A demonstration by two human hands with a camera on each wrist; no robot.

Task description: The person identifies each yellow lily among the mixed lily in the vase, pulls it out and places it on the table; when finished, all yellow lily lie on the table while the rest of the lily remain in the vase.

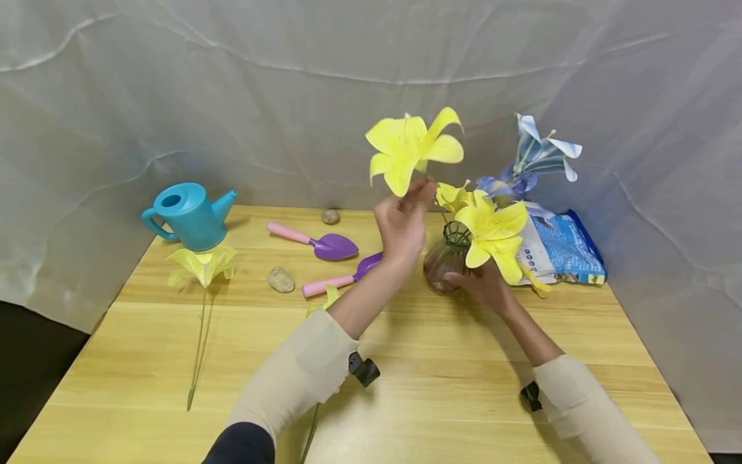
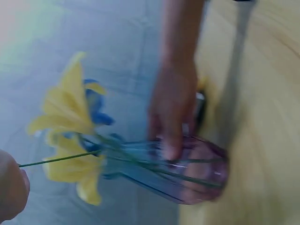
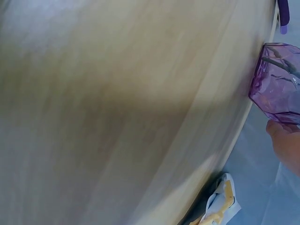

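Note:
My left hand (image 1: 401, 222) pinches the thin green stem (image 2: 58, 160) of a yellow artificial lily (image 1: 406, 151). That stem runs to the mouth of a glass vase (image 1: 442, 267), as the left wrist view shows. With thumb and fingers curled around the vase's lower body, my right hand (image 1: 491, 289) holds it. The glass is clear, tinted purple at the bottom, and several green stems show through it. Yellow lilies (image 1: 493, 229) and blue flowers (image 1: 542, 154) rise from the vase; one yellow bloom partly covers the right hand in the head view.
A blue watering can (image 1: 191, 216) stands at the back left. One yellow lily (image 1: 203, 267) lies before it; another is partly under my left arm. Two purple trowels (image 1: 335, 246) with pink handles and two stones (image 1: 281, 280) lie mid-table. Behind the vase is a blue-and-white bag (image 1: 562, 248).

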